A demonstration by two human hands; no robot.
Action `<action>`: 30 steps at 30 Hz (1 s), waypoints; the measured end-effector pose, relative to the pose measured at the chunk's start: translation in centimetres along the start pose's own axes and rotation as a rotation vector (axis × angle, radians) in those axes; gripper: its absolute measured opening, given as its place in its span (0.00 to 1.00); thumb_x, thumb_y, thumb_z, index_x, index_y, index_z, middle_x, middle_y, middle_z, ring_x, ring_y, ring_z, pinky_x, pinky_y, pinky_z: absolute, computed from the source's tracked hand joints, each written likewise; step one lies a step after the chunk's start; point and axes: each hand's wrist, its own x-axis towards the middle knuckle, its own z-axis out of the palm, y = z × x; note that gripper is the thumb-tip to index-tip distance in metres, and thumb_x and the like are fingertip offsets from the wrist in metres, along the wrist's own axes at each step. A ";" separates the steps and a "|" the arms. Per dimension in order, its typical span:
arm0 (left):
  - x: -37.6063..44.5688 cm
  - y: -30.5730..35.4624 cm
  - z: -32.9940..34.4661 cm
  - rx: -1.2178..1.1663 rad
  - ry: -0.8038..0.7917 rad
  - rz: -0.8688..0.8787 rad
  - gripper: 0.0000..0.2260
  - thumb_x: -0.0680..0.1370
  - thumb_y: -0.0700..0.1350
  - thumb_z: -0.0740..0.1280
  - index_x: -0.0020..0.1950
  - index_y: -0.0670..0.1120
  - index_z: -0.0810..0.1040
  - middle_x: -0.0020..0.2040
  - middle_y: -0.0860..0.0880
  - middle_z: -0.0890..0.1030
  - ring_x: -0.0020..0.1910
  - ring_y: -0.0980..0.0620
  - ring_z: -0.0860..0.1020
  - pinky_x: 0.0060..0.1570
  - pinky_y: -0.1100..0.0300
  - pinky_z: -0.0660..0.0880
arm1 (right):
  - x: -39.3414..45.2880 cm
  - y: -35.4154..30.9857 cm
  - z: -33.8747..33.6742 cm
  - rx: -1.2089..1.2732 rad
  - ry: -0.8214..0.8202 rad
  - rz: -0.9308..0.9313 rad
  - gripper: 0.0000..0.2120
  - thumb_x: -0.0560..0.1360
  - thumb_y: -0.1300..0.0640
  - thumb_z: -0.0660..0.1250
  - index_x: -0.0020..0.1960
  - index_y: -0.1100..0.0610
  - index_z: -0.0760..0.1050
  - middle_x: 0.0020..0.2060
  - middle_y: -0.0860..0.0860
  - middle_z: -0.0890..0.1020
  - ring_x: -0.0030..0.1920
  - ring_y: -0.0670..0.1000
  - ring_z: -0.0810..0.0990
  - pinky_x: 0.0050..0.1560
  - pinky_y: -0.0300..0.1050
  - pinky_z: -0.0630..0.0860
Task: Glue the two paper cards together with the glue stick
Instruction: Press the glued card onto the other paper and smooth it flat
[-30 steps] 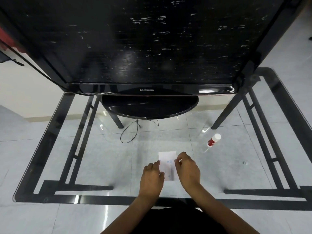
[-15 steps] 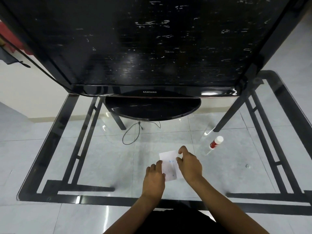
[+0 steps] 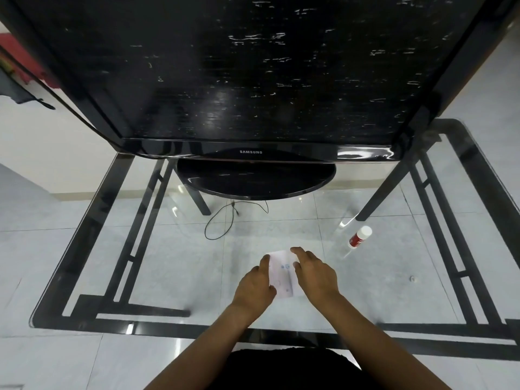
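Left hand (image 3: 254,288): lies palm down on the left edge of the white paper cards (image 3: 282,273), fingers loosely curled, forefinger stretched along the edge; whether it pinches the paper or only presses on it, I cannot tell from here.
Right hand (image 3: 315,273): palm down on the right side of the cards, fingers spread a little and bent, forefinger reaching to the far right corner; it seems to press flat on top, yet its hold underneath is hidden.
Paper cards: lie on the glass between the two hands, showing as one white rectangle with a few faint blue marks (too small to read). Both long edges are covered by the hands, so I cannot tell whether one sheet or two lie there, nor how they line up.
Glue stick (image 3: 360,237): red body, white cap on, lying tilted on the glass well apart to the right of the hands and farther back, untouched.
Glass table (image 3: 174,277): clear top on a black frame; the floor tiles show through it, and a thin black cable (image 3: 222,223) shows too, though whether it lies on the glass or on the floor below is hard to say.
Television (image 3: 253,80): black, standing at the far side on an oval base, its top cut off by the edge of the view.
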 end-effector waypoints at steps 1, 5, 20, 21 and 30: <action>0.1 -0.1 -0.1 0.014 -0.010 0.008 0.30 0.75 0.42 0.64 0.74 0.47 0.55 0.57 0.42 0.79 0.51 0.44 0.79 0.46 0.58 0.74 | 0.0 0.1 0.0 -0.008 -0.001 -0.007 0.18 0.79 0.54 0.59 0.68 0.47 0.64 0.50 0.50 0.81 0.41 0.52 0.82 0.36 0.41 0.75; 0.3 -0.2 -0.6 0.069 -0.021 0.018 0.30 0.75 0.44 0.65 0.73 0.48 0.56 0.54 0.42 0.81 0.48 0.44 0.80 0.42 0.57 0.74 | 0.1 0.4 -0.2 -0.043 -0.014 -0.011 0.18 0.79 0.53 0.61 0.68 0.48 0.65 0.51 0.51 0.81 0.44 0.52 0.82 0.39 0.42 0.77; -2.2 -2.0 -0.5 0.662 0.030 0.308 0.28 0.78 0.53 0.61 0.75 0.43 0.58 0.54 0.44 0.78 0.48 0.46 0.78 0.39 0.54 0.76 | -1.1 -0.3 -0.2 -0.152 0.003 -0.477 0.30 0.57 0.60 0.80 0.57 0.47 0.79 0.58 0.48 0.82 0.56 0.50 0.82 0.56 0.49 0.78; -2.9 -2.5 -0.5 0.726 0.023 0.378 0.28 0.75 0.54 0.65 0.72 0.43 0.66 0.49 0.46 0.81 0.42 0.48 0.80 0.34 0.57 0.76 | -1.1 -0.4 -0.2 -0.168 0.022 -0.479 0.27 0.59 0.58 0.80 0.57 0.47 0.80 0.58 0.47 0.82 0.56 0.50 0.82 0.56 0.49 0.78; -6.8 -4.3 -0.4 0.771 -0.102 0.555 0.28 0.70 0.54 0.69 0.69 0.50 0.70 0.50 0.45 0.81 0.44 0.47 0.80 0.36 0.56 0.78 | -1.0 -0.4 0.1 -0.197 -0.016 -0.452 0.21 0.72 0.60 0.70 0.64 0.50 0.75 0.66 0.51 0.76 0.64 0.54 0.75 0.64 0.56 0.69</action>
